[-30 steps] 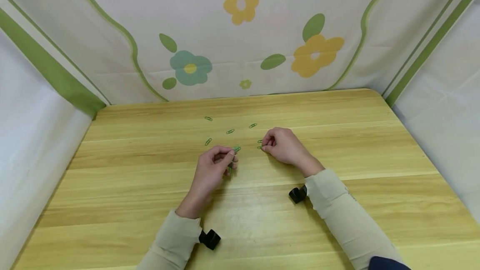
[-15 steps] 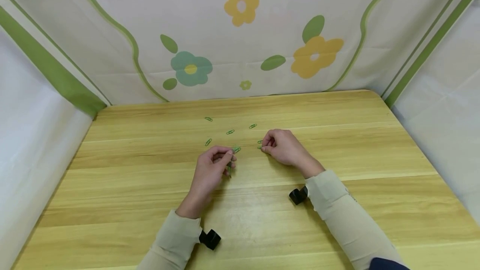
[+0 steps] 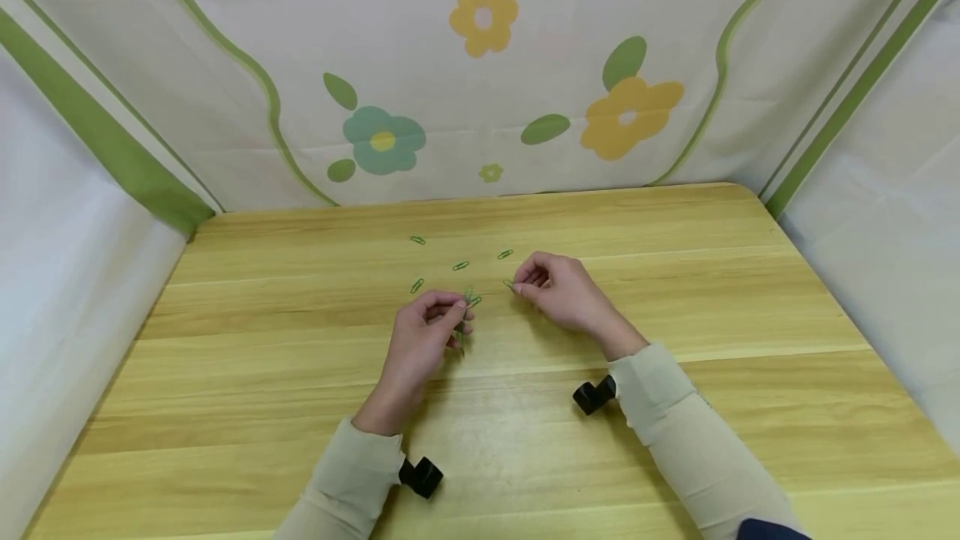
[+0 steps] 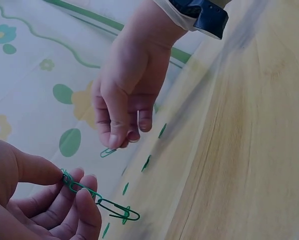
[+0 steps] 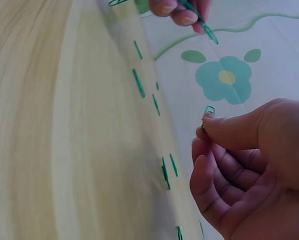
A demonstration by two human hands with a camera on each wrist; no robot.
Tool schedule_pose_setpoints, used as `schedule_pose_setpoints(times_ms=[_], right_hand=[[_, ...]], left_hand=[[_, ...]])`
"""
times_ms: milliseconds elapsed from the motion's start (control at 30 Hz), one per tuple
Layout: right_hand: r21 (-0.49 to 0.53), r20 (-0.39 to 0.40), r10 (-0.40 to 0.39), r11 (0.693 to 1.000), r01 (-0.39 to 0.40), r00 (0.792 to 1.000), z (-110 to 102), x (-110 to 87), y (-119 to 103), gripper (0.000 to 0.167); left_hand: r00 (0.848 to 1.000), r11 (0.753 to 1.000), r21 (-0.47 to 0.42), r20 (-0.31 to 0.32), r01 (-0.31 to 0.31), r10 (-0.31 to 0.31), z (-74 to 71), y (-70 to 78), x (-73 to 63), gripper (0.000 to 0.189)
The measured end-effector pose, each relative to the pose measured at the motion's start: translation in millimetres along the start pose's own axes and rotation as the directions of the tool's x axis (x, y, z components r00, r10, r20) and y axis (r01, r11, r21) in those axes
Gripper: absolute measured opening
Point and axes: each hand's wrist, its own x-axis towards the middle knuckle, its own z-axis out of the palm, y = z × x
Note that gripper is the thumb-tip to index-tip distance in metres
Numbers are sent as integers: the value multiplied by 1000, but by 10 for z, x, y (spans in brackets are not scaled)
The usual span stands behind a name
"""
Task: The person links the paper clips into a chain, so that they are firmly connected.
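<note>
In the head view my left hand (image 3: 431, 332) holds a short chain of linked green paper clips, pinched between thumb and forefinger. The left wrist view shows the paper-clip chain (image 4: 118, 209) hanging past the fingertips, its lowest clip free of the hand. To the right, my right hand (image 3: 558, 290) pinches a single green paper clip (image 3: 509, 284) by one end; its looped end sticks out above the thumb in the right wrist view, with part hidden by the fingers. The hands are a short distance apart, and the single clip is separate from the chain.
Several loose green paper clips lie on the wooden table (image 3: 637, 457) beyond and between the hands, among them one paper clip (image 3: 417, 240) toward the back. A white curtain (image 3: 262, 15) with printed flowers stands behind the table. Black wrist cameras (image 3: 422, 477) sit at both cuffs.
My right hand has lifted a paper clip off the table and shifted slightly left with it. The left hand stays nearly still with the chain.
</note>
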Motion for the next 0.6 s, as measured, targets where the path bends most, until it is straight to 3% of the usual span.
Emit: schedule_pose_setpoints(times_ms=[233, 433, 600], right_hand=[[105, -26, -7, 994, 10, 1000, -6, -26, -68, 9], [244, 2, 8, 970, -8, 1000, 23, -16, -88, 13], [301, 9, -9, 954, 6, 1000, 64, -19, -127, 15]], left_hand=[[1000, 1000, -2, 5, 5, -5, 4, 22, 10, 20], [1000, 1000, -4, 12, 11, -11, 16, 47, 29, 20], [1000, 1000, 3, 26, 6, -6, 31, 58, 43, 22]])
